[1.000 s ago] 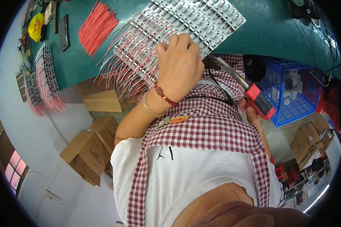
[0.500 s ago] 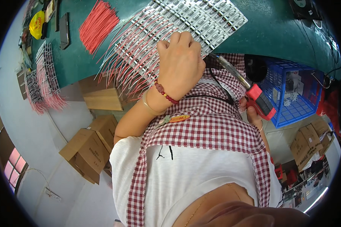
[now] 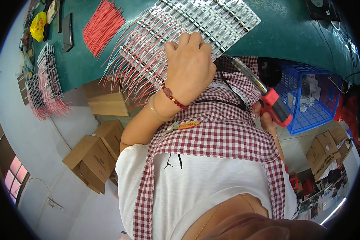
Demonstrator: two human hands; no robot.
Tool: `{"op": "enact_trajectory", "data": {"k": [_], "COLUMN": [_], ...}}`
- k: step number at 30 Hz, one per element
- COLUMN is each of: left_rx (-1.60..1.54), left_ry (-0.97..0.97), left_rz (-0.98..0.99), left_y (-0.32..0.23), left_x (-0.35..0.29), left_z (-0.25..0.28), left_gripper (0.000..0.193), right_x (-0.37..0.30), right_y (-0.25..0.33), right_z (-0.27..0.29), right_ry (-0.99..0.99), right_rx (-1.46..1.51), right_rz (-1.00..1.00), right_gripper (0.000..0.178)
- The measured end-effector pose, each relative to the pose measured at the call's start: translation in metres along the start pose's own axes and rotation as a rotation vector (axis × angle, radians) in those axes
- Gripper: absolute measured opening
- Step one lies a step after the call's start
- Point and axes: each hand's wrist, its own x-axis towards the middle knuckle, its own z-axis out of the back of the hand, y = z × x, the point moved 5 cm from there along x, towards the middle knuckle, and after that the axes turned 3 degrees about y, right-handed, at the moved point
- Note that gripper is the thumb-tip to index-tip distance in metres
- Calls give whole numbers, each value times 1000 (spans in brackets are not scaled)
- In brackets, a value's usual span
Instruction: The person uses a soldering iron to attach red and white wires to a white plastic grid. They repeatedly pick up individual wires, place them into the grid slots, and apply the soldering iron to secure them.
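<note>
My left hand (image 3: 190, 68) lies over the near edge of a panel of small silver metal holders in rows (image 3: 212, 26). Its fingers are curled down onto the panel, and the fingertips and anything in them are hidden. Thin red and white wires (image 3: 138, 60) fan out from the panel's left part, beside that hand. Low at the right, my right hand (image 3: 269, 123) is closed around the red and black handle of a soldering iron (image 3: 277, 108), partly hidden behind it. The iron's metal barrel points up and left, its tip close to the panel's near edge.
On the green table (image 3: 284, 38) lie a bundle of red wires (image 3: 103, 28), a phone (image 3: 68, 33) and a yellow object (image 3: 39, 26). Wired panels (image 3: 48, 80) hang at the left edge. A blue plastic crate (image 3: 304, 96) stands right; cardboard boxes (image 3: 93, 160) sit below.
The soldering iron has shifted slightly to the right with my right hand. My left hand and the panel have moved very slightly to the left.
</note>
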Motion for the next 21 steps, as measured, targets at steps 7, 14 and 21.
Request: {"op": "enact_trajectory", "data": {"k": [7, 14, 21], "left_rx": [13, 15, 277], "left_ry": [-2, -74, -387], "left_rz": [9, 7, -52], "left_y": [1, 28, 147], "left_x": [-2, 8, 125], "left_z": [-2, 35, 56], "left_gripper": [7, 23, 24], "right_x": [23, 108, 167], "right_y": [28, 81, 95], "right_z": [-11, -9, -43], "right_ry": [-88, -113, -38], "right_rx": [260, 704, 619], "right_rz": [48, 141, 52], "right_gripper": [66, 51, 53]}}
